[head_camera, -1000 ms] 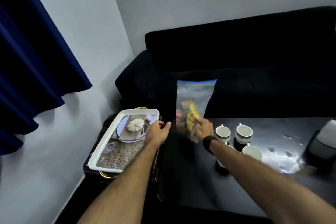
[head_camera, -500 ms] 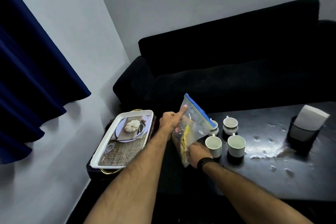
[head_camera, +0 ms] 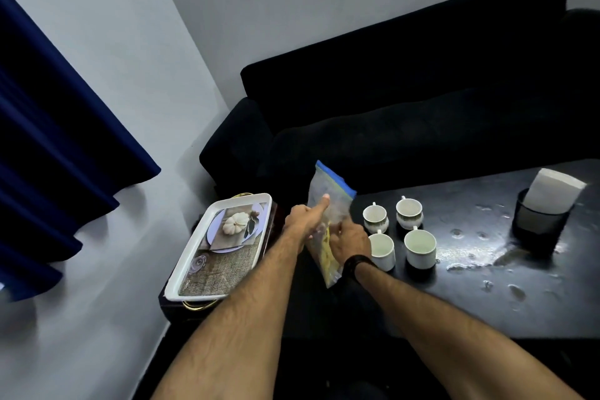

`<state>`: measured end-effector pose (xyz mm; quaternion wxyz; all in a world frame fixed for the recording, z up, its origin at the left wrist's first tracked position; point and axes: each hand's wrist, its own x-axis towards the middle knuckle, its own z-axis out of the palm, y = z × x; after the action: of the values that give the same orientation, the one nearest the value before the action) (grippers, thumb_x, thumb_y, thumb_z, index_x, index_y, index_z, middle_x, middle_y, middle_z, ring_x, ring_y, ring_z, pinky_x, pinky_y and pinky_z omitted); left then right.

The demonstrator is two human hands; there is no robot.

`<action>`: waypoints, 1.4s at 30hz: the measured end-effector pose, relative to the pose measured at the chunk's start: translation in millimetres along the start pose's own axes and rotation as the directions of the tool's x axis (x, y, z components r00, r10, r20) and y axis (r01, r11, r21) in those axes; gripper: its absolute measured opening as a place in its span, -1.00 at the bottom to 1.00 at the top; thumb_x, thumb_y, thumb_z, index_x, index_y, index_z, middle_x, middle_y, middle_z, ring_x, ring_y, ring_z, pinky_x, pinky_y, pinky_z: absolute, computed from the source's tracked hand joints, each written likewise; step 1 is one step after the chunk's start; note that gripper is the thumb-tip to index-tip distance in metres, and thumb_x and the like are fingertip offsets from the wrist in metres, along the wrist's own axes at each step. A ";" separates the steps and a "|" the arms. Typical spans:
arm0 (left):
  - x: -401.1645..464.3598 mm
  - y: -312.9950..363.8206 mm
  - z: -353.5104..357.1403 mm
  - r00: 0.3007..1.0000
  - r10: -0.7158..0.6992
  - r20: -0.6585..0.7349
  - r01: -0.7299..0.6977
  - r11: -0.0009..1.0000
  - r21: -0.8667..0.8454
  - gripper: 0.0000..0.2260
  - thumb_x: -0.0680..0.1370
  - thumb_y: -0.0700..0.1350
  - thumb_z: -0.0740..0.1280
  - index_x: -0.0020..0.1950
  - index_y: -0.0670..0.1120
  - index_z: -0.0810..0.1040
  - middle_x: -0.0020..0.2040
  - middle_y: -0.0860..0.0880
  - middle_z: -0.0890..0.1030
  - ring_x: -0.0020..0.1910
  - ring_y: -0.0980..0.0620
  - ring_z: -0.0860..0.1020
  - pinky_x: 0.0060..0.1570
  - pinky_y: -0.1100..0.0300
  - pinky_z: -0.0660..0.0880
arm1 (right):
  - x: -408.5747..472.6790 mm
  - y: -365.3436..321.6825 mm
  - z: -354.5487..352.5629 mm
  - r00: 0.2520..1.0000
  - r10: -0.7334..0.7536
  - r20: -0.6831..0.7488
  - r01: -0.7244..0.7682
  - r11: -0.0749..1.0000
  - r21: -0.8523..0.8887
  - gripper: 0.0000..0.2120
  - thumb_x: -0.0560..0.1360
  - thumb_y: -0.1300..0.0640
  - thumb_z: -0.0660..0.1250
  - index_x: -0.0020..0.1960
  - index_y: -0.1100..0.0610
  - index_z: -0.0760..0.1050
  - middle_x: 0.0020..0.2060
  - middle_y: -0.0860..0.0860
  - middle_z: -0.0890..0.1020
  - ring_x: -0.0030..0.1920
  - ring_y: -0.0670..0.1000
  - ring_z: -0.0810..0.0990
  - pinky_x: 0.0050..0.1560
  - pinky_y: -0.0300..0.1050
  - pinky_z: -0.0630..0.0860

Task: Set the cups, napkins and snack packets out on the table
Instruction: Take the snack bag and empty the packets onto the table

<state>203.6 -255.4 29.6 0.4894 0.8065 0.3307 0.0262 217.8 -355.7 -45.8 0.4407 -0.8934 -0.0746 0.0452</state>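
A clear zip bag [head_camera: 331, 195] with a blue seal strip stands upright at the left edge of the black table [head_camera: 487, 286], with yellow snack packets showing inside. My left hand [head_camera: 306, 216] holds the bag's left side, its forefinger stretched up along the plastic. My right hand [head_camera: 349, 242] grips the bag's lower right part. Several white cups [head_camera: 420, 247] stand close together just right of the bag. White napkins [head_camera: 553, 190] stick up from a dark holder [head_camera: 535, 230] at the table's right.
A white tray [head_camera: 191, 266] with a pumpkin picture lies on a low stand left of the table. A black sofa [head_camera: 422, 91] runs behind the table. Blue curtains [head_camera: 48, 140] hang at the left wall. Wet spots glisten on the tabletop.
My left hand left the tray and took the bag's side. The bag tilted and came down at the table's left edge, and my right hand shifted lower on it.
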 end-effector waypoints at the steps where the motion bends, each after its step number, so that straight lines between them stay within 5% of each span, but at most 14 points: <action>1: -0.3 2.6 -2.5 1.000 0.008 -0.024 -0.008 1.000 -0.023 -0.49 0.35 0.40 0.37 -0.22 -0.06 0.53 -0.18 -0.08 0.68 -0.19 -0.02 0.66 0.00 -0.01 0.65 | -2.6 0.5 0.6 0.995 -0.101 0.025 0.101 0.995 -0.025 -0.67 0.54 0.03 0.22 0.26 0.12 0.44 0.04 0.20 0.64 0.07 0.26 0.60 -0.01 0.04 0.52; 5: -5.8 17.4 -11.8 0.995 0.021 -0.102 -0.028 0.998 -0.063 -0.50 0.36 0.35 0.42 -0.17 -0.10 0.50 -0.15 -0.10 0.67 -0.21 -0.02 0.67 -0.26 0.11 0.65 | -16.2 11.6 10.6 0.900 -0.421 0.111 0.427 0.903 -0.037 -0.51 0.55 0.14 0.20 0.46 -0.04 0.26 0.32 0.05 0.45 0.08 0.20 0.60 0.01 0.09 0.56; 11: -17.7 0.0 -16.8 0.967 -0.037 -0.253 0.034 0.999 -0.015 -0.77 0.46 -0.07 0.47 -0.06 -0.24 0.64 -0.17 -0.21 0.71 -0.44 0.00 0.64 -0.40 0.10 0.65 | -24.3 18.9 3.3 0.838 -0.506 0.204 0.540 0.823 -0.175 -0.68 0.57 0.14 0.16 0.32 0.02 0.35 0.30 0.00 0.44 0.03 0.26 0.59 -0.07 0.09 0.54; 15: -26.3 -11.1 -10.9 0.957 -0.099 -0.273 0.085 0.994 -0.065 -0.31 0.20 0.39 0.48 -0.05 -0.20 0.62 -0.15 -0.17 0.67 -0.39 -0.06 0.69 -0.54 0.15 0.58 | -23.2 21.6 -9.2 0.799 -0.533 0.278 0.598 0.751 -0.280 -0.53 0.53 0.19 0.15 0.41 -0.09 0.26 0.34 -0.02 0.44 0.02 0.24 0.62 -0.10 0.10 0.57; 19: -43.1 -7.3 -14.0 0.950 -0.007 -0.311 0.061 0.985 0.164 -0.61 0.41 0.15 0.41 -0.05 -0.17 0.67 -0.12 -0.11 0.70 -0.33 0.00 0.63 -0.46 0.26 0.43 | -25.2 22.3 -10.5 0.775 -0.524 0.353 0.628 0.703 -0.333 -0.41 0.52 0.17 0.14 0.50 -0.18 0.15 0.38 -0.03 0.41 0.08 0.18 0.61 -0.03 0.09 0.59; 21: -46.2 -9.4 -16.2 0.951 -0.003 -0.308 0.057 0.985 0.165 -0.73 0.47 0.01 0.35 -0.04 -0.17 0.70 -0.14 -0.09 0.69 -0.31 -0.01 0.58 -0.44 0.24 0.41 | -26.3 20.8 -13.5 0.795 -0.503 0.340 0.594 0.761 -0.261 -0.42 0.49 0.13 0.17 0.49 -0.16 0.25 0.35 -0.05 0.46 0.14 0.10 0.58 0.08 0.04 0.55; 24: -42.3 -17.6 -14.6 0.966 -0.018 -0.260 0.038 0.997 0.073 -0.74 0.45 0.03 0.37 -0.06 -0.12 0.72 -0.09 -0.09 0.71 -0.17 -0.05 0.65 -0.16 0.14 0.61 | -23.3 5.8 -21.0 0.900 -0.429 0.077 0.423 0.903 0.077 -0.64 0.51 0.02 0.23 0.28 -0.02 0.53 0.11 -0.01 0.60 0.01 0.01 0.61 0.10 -0.04 0.53; 26: -42.8 -18.9 -12.5 0.973 -0.003 -0.229 0.013 0.999 0.041 -0.73 0.47 0.03 0.38 0.00 -0.12 0.72 -0.02 -0.12 0.71 -0.08 -0.07 0.64 -0.07 0.17 0.57 | -18.9 -13.9 -28.5 0.958 -0.287 -0.021 0.279 0.910 0.306 -0.77 0.54 -0.04 0.29 0.11 0.04 0.60 -0.04 -0.02 0.66 -0.09 -0.02 0.64 0.02 -0.09 0.56; 28: -43.1 -19.3 -11.2 0.975 -0.006 -0.224 0.013 1.000 0.029 -0.66 0.50 0.04 0.38 0.12 -0.18 0.67 0.10 -0.18 0.67 0.07 -0.13 0.61 0.00 0.17 0.53 | -16.8 -34.2 -34.4 0.985 -0.169 0.043 0.135 0.894 0.427 -0.73 0.52 -0.12 0.32 -0.06 0.07 0.63 -0.18 -0.03 0.70 -0.20 -0.03 0.68 -0.03 -0.05 0.61; 31: -48.3 -16.7 -13.6 0.983 -0.062 -0.175 0.059 0.998 -0.021 -0.54 0.54 0.11 0.33 0.22 -0.24 0.59 0.19 -0.23 0.62 0.19 -0.19 0.57 0.13 0.05 0.54 | -12.6 -48.8 -34.8 0.992 -0.087 0.094 0.049 0.936 0.349 -0.66 0.41 -0.21 0.39 -0.21 0.07 0.68 -0.31 -0.01 0.72 -0.26 -0.03 0.70 -0.05 -0.02 0.64; 34: -47.7 -20.1 -17.7 0.989 -0.080 -0.127 0.075 0.996 -0.040 -0.54 0.53 0.11 0.35 0.23 -0.24 0.58 0.19 -0.19 0.63 0.09 -0.14 0.61 0.00 0.06 0.60 | -9.4 -52.7 -34.3 0.996 -0.004 0.086 -0.020 0.963 0.268 -0.80 0.29 -0.13 0.44 -0.31 0.00 0.66 -0.43 -0.07 0.69 -0.34 -0.07 0.69 -0.11 -0.03 0.67; 38: -56.6 -28.6 -21.3 0.992 -0.094 -0.083 0.082 0.986 -0.144 -0.73 0.46 -0.11 0.48 0.05 -0.27 0.63 -0.10 -0.14 0.64 -0.33 0.05 0.55 -0.62 0.32 0.41 | -12.4 -56.1 -34.1 0.991 0.056 0.120 -0.088 0.956 0.281 -0.92 0.25 0.01 0.48 -0.35 0.01 0.65 -0.42 -0.06 0.69 -0.30 -0.05 0.70 -0.12 0.00 0.68; 42: -62.7 -35.9 -23.9 0.987 -0.124 -0.098 0.090 0.950 -0.299 -0.89 0.44 -0.23 0.41 -0.25 -0.26 0.63 -0.45 -0.09 0.58 -0.58 0.07 0.51 -0.57 0.26 0.46 | -18.7 -52.3 -31.7 0.989 0.046 0.139 -0.080 0.964 0.255 -0.89 0.35 0.01 0.48 -0.23 0.04 0.69 -0.28 -0.05 0.70 -0.18 -0.04 0.67 -0.05 -0.10 0.62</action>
<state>127.7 -261.2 30.8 0.5845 0.7029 0.3940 0.0950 199.1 -352.4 15.2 0.5463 -0.8249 -0.0686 0.1276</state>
